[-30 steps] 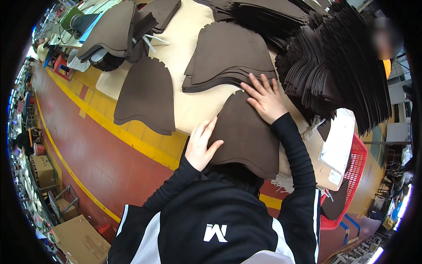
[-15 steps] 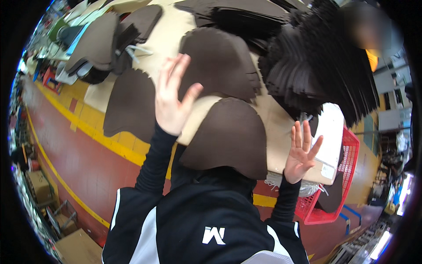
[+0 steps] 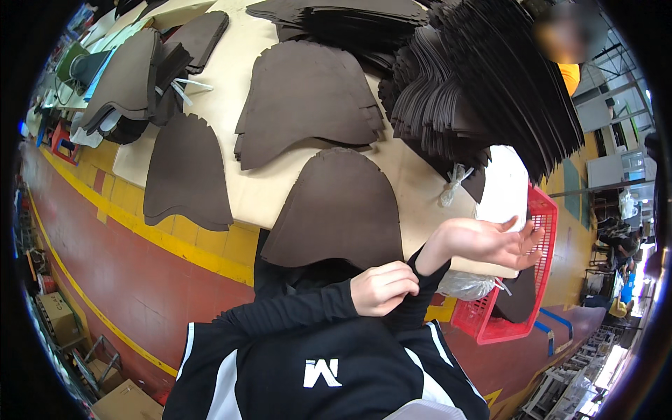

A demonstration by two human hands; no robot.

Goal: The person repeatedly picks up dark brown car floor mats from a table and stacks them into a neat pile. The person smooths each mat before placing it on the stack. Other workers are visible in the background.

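Observation:
My left hand (image 3: 383, 288) reaches across my body, its fingers closed on the black sleeve (image 3: 418, 308) of my right arm, just below the wrist. Beyond the sleeve's cuff, my right hand (image 3: 498, 243) is bare and empty, fingers spread, above the table's right corner. Directly in front of me a dark brown curved sheet piece (image 3: 339, 210) lies at the near table edge, overhanging it slightly. Behind it is a low stack of similar brown pieces (image 3: 308, 94). Neither hand touches these pieces.
Another brown piece (image 3: 187, 175) overhangs the table's left edge. Tall fanned stacks of dark pieces (image 3: 483, 84) stand at the back right. A red plastic basket (image 3: 483, 323) is below the table's right corner. White ties (image 3: 456, 183) lie beside the stack. A co-worker's orange garment (image 3: 570, 78) shows far right.
My left hand has come down from above the table and across to the right sleeve, closing on it. My right hand has turned and tilted rightward. The view has shifted slightly.

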